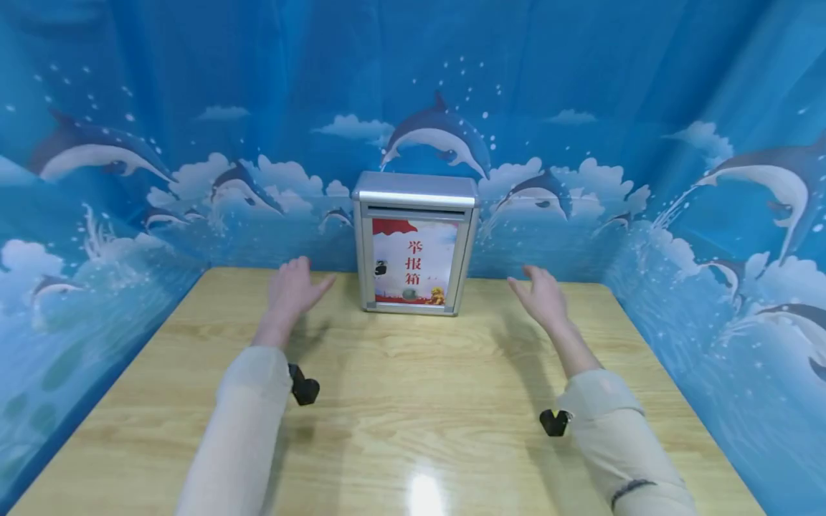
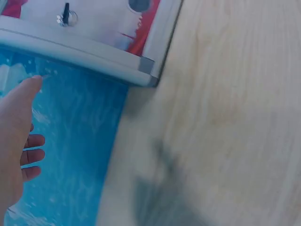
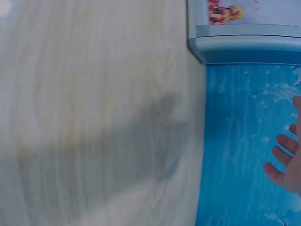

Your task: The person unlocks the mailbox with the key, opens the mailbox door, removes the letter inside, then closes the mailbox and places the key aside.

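Observation:
A silver metal box (image 1: 416,244) with a slot near its top stands upright at the back of the table. Its front carries a poster with red Chinese characters, and a small key (image 2: 67,16) sits in a lock on that face. To the box's left my left hand (image 1: 295,287) is held out above the table, thumb toward the box, holding nothing. On the other side my right hand (image 1: 540,297) reaches out likewise, apart from the box, its fingers (image 3: 284,155) loosely spread and bare.
The light wood-grain table (image 1: 413,387) spans the space below. A blue curtain (image 1: 290,86) printed with dolphins encloses it at the back and both sides. Small black wrist cameras (image 1: 303,387) hang at the sleeve cuffs.

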Available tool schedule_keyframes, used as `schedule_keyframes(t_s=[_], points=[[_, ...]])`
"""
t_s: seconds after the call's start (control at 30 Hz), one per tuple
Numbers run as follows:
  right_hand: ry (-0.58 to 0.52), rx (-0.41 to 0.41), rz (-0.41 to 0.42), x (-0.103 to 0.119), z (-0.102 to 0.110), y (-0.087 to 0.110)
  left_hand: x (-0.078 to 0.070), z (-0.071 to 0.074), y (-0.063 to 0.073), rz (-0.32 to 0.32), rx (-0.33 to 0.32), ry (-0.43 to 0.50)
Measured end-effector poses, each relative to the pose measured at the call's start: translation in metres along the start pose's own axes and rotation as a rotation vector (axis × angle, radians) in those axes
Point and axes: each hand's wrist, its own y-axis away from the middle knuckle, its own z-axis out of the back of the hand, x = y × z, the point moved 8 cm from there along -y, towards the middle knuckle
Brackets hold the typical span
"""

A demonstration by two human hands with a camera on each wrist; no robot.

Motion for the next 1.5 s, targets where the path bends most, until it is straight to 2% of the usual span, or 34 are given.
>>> schedule_keyframes(t_s=[0.17, 0.3, 0.57, 0.73, 0.8, 0.97, 1.13, 1.3, 1.5], points=[[-0.222, 0.033, 0.003, 0.011, -0.005, -0.009, -0.01, 0.004, -0.009, 0.049, 0.018, 0.212], [-0.307, 0.042, 0.005, 0.025, -0.006, -0.017, -0.024, 0.007, -0.017, 0.059, 0.028, 0.367], [-0.313, 0.056, 0.043, 0.062, -0.011, -0.034, -0.052, 0.01, -0.035, 0.052, 0.04, 0.4], [-0.365, 0.105, 0.017, 0.078, -0.024, -0.043, -0.067, 0.007, -0.04, 0.033, 0.05, 0.507], [-0.371, 0.107, 0.005, 0.083, -0.028, -0.045, -0.071, 0.004, -0.042, 0.044, 0.063, 0.562], [-0.372, 0.081, -0.044, 0.09, -0.033, -0.048, -0.074, -0.006, -0.043, 0.105, 0.097, 0.667], [-0.401, 0.079, -0.078, 0.093, -0.039, -0.049, -0.076, -0.017, -0.043, 0.14, 0.114, 0.717], [-0.443, 0.073, -0.097, 0.094, -0.042, -0.049, -0.077, -0.022, -0.045, 0.153, 0.088, 0.731], [-0.443, 0.061, -0.098, 0.091, -0.044, -0.051, -0.076, -0.024, -0.047, 0.171, 0.06, 0.744]])
